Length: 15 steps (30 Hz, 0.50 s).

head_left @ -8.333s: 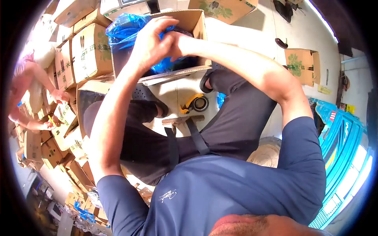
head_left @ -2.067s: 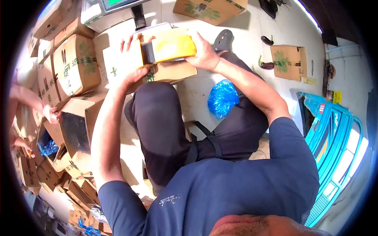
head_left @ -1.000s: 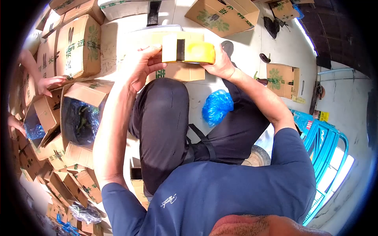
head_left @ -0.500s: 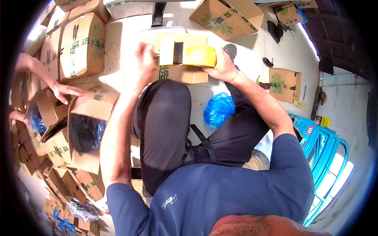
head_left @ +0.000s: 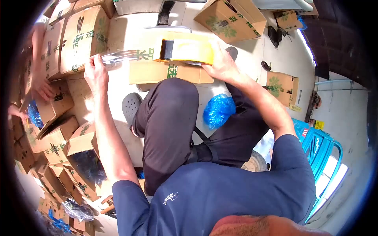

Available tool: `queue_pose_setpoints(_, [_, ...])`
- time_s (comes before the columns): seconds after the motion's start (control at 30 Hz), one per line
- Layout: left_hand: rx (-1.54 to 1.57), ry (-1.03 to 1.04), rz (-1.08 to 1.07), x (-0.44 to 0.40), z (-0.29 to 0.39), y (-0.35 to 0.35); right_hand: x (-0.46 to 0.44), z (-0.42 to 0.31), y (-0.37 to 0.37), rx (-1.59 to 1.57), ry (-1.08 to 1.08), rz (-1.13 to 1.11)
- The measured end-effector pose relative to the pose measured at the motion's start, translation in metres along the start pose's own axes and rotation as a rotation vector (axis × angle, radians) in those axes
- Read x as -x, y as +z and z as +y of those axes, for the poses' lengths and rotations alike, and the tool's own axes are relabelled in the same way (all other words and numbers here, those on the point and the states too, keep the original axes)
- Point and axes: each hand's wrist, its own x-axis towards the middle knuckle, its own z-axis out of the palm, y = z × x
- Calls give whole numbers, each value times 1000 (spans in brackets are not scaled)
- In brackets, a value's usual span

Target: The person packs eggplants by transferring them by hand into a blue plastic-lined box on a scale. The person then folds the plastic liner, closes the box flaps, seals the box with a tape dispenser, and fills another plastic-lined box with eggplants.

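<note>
My left hand (head_left: 96, 74) is closed, pinching the free end of a strip of clear packing tape (head_left: 120, 57). The strip stretches to a thick yellow tape roll (head_left: 193, 50) with a dark patch on its left part. My right hand (head_left: 223, 65) grips the roll at its right end. Below the roll and strip lies a closed cardboard box (head_left: 151, 76) with green printing, just beyond my knees.
Several cardboard boxes (head_left: 84, 37) are stacked at left, where another person's hands (head_left: 42, 88) touch an open box. A blue plastic bag (head_left: 219, 111) lies between my legs. An open box (head_left: 232, 21) stands at the back, and a turquoise frame (head_left: 319, 151) at right.
My left hand has moved left, drawing out the tape strip. The roll stays over the box in my right hand. An open box at left has shifted downward, and the other person's hands have moved left.
</note>
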Motion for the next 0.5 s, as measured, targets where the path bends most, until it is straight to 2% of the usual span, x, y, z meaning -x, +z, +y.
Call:
queue_pose_setpoints(0.1, [-5, 44, 33, -17, -33, -3, -8, -14, 2, 35, -15, -16])
queue_pose_setpoints(0.27, [4, 61, -68, -25, -62, -3, -23, -29, 3, 106, -14, -45])
queue_pose_setpoints(0.33, [107, 0, -107, -23, -79, 13, -25, -34, -1, 153, 32, -72])
queue_pose_setpoints(0.43, [246, -59, -182, -22, -129, 59, -25, -35, 0, 150, -93, 23])
queue_pose_setpoints(0.5, [361, -182, -272, -5, -127, 80, -24, -37, 0, 147, -76, 3])
